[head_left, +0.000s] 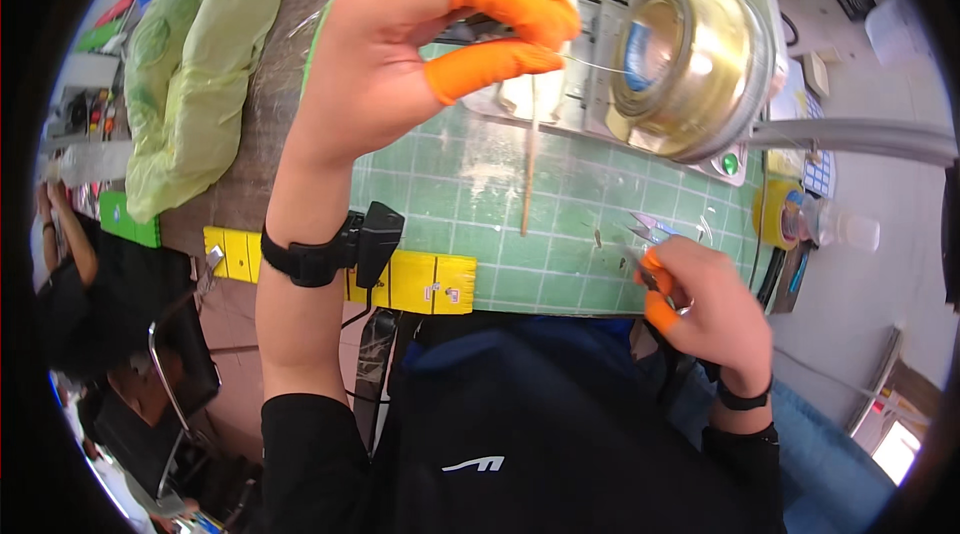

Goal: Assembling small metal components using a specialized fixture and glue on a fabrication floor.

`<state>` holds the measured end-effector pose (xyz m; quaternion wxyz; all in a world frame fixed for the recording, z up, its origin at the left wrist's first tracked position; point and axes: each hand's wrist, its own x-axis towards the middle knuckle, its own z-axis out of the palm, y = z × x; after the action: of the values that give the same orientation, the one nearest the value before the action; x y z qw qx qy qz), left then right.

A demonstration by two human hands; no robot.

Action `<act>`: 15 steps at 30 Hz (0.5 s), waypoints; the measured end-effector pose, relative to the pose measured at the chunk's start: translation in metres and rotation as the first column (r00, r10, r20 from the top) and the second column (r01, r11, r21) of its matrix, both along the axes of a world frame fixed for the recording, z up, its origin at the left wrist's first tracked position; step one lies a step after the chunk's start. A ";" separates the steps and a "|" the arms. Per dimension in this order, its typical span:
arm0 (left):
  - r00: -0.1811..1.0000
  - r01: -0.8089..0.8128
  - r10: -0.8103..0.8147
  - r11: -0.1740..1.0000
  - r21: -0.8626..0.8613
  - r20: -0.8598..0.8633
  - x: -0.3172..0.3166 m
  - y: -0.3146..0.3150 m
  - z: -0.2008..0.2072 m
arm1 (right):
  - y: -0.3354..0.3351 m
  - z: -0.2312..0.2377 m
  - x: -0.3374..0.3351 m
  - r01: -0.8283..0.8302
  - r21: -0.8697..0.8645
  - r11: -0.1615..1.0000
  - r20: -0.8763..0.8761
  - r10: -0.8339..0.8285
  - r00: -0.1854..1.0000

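Orange covers sit on the fingertips of both hands. My left hand [420, 44] is raised over the far part of the green cutting mat [430, 189], thumb and fingers pinching a thin pale strand [595, 65]. From the fingertips this strand runs right toward a large shiny gold-coloured reel [705, 69] with blue inside its ring. Low at the right, my right hand [715, 299] is closed around small pointed snips [652, 226]; their blades point away over the mat, and the fingers partly hide the handles. A thin wooden stick [529, 184] lies between the hands.
A grey metal bar [850, 137] extends right from the reel. Near it stand a yellow roll [772, 214] and a clear bottle [850, 232]. Yellow strips [435, 282] line the near edge, and a pale green padded cover [200, 74] lies left. Another person [75, 274] sits farther left.
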<state>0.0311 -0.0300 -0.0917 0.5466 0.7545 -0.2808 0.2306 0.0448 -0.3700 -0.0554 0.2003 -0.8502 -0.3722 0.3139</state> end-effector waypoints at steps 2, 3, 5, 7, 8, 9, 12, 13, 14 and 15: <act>1.000 0.004 -0.004 1.000 0.001 0.007 0.002 0.000 -0.001 | 0.013 0.032 0.013 -0.019 0.289 0.957 -0.083 0.045 0.996; 1.000 0.012 -0.013 1.000 -0.015 -0.005 0.000 0.001 -0.001 | 0.021 0.044 0.019 -0.083 0.471 0.878 0.002 0.093 0.996; 1.000 0.028 -0.029 0.999 -0.036 -0.012 0.000 0.002 0.000 | 0.028 0.063 0.025 -0.026 0.715 0.698 0.053 -0.017 0.998; 1.000 -0.007 0.007 1.000 0.004 0.008 0.001 0.003 0.002 | 0.032 0.076 0.035 0.166 0.858 0.485 -0.197 0.013 0.980; 1.000 -0.011 0.011 1.000 0.006 0.013 0.000 0.003 0.003 | 0.040 0.070 0.074 0.160 0.860 0.484 -0.192 0.017 0.981; 1.000 0.004 -0.004 1.000 0.007 0.021 0.004 0.000 0.003 | 0.049 0.061 0.137 -0.179 0.912 0.368 0.007 0.422 0.907; 1.000 -0.009 0.008 1.000 -0.006 -0.010 0.001 0.001 0.002 | 0.078 0.055 0.120 -0.421 0.871 0.253 0.256 0.499 0.828; 1.000 -0.002 0.001 1.000 -0.027 -0.026 0.000 0.002 0.002 | 0.091 0.059 0.080 -0.365 0.848 0.385 0.314 0.189 0.930; 1.000 -0.005 0.004 1.000 -0.027 -0.025 0.001 0.002 0.003 | 0.096 0.060 0.063 -0.264 0.834 0.484 0.372 -0.142 0.917; 1.000 -0.007 0.007 1.000 0.012 -0.006 0.002 0.002 0.005 | 0.097 0.057 0.066 -0.402 0.731 0.551 0.541 -0.109 0.834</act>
<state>0.0328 -0.0276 -0.0869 0.5420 0.7595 -0.2777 0.2286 0.1105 -0.2729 0.0016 0.4340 -0.6716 -0.5870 -0.1266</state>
